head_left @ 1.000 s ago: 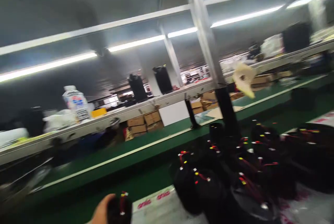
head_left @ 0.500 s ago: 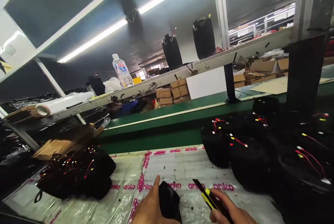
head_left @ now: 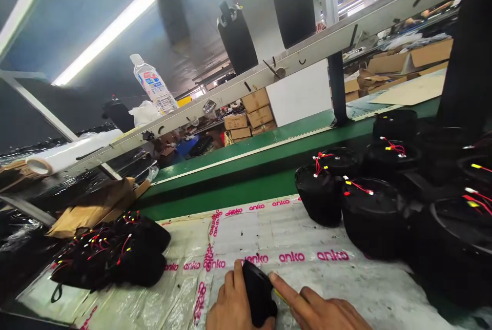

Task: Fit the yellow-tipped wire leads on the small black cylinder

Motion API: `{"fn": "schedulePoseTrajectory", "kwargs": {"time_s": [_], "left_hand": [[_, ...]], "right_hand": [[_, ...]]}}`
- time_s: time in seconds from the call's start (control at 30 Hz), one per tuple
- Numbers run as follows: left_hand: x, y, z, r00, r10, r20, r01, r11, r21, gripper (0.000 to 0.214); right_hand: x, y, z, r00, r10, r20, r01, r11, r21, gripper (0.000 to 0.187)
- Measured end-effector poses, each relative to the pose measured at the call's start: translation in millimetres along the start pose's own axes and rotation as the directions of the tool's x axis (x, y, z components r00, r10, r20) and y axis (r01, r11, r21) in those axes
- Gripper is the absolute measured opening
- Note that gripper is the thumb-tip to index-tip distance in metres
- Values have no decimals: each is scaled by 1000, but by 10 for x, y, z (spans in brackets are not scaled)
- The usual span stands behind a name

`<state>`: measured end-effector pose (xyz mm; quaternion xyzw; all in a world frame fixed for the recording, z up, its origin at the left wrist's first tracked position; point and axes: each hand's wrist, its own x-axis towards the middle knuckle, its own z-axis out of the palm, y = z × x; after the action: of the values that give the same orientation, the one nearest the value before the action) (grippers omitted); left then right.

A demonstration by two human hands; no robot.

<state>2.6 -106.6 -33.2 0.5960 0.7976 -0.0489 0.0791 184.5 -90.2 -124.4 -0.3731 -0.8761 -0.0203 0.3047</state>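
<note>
A small black part (head_left: 258, 294), smooth and rounded, is seen at the bottom centre of the frame on the plastic-covered counter (head_left: 307, 238). It is grasped in the grip of the left hand (head_left: 234, 304), fingers curled around its left side. The right hand (head_left: 319, 307) is laid beside it, index finger extended and touching its upper right edge, with something yellow partly hidden beneath.
</note>
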Motion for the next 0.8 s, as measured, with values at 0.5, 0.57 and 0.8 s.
{"fn": "schedulePoseTrajectory", "kwargs": {"time_s": [0.5,0.57,0.8], "left_hand": [[-69,78,-8,999,5,-37,-4,999,36,95],[-80,82,-15,999,13,-41,-11,999,34,95],[-111,96,-16,997,19,-68,-16,999,34,91]], "right_hand": [[52,-20,45,997,-24,77,24,1000,4,95],[49,-19,27,997,-24,80,21,999,28,97],[30,-32,-48,990,-2,144,-14,994,112,96]]}}
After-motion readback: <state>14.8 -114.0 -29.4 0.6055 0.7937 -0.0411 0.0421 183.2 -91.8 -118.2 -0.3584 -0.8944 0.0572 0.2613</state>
